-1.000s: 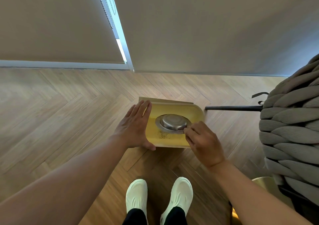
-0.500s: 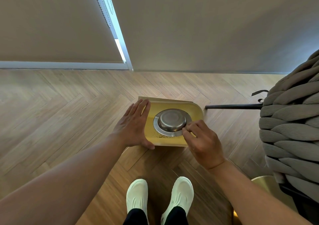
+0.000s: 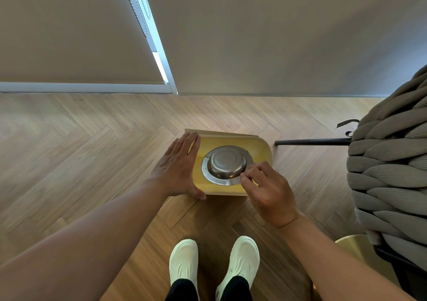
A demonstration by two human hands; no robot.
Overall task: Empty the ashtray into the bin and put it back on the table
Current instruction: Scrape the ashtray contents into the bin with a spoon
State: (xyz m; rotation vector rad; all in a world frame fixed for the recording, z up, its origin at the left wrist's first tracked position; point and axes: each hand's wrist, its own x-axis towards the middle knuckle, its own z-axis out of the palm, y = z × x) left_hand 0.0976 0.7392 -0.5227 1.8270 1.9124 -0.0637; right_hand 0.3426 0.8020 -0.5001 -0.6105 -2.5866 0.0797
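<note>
A round steel ashtray (image 3: 226,163) is held upside down over the open top of a yellow wooden bin (image 3: 262,149) that stands on the floor. My right hand (image 3: 269,191) pinches the ashtray's near right rim between thumb and fingers. My left hand (image 3: 178,169) lies flat against the bin's left side, fingers straight and together, thumb at the bin's near corner. A few dark ash specks show inside the bin by the ashtray's lower left rim.
A chair of thick grey woven cord (image 3: 390,173) with a black leg (image 3: 312,141) stands at the right. A gold round table edge (image 3: 353,245) shows at lower right. The wall and a blind (image 3: 76,30) rise behind the bin. My white shoes (image 3: 212,263) stand on herringbone floor.
The ashtray has turned from tilted to fully upside down and flatter over the bin, and the ash patch seen in the bin is now mostly covered. My left hand stays on the bin.
</note>
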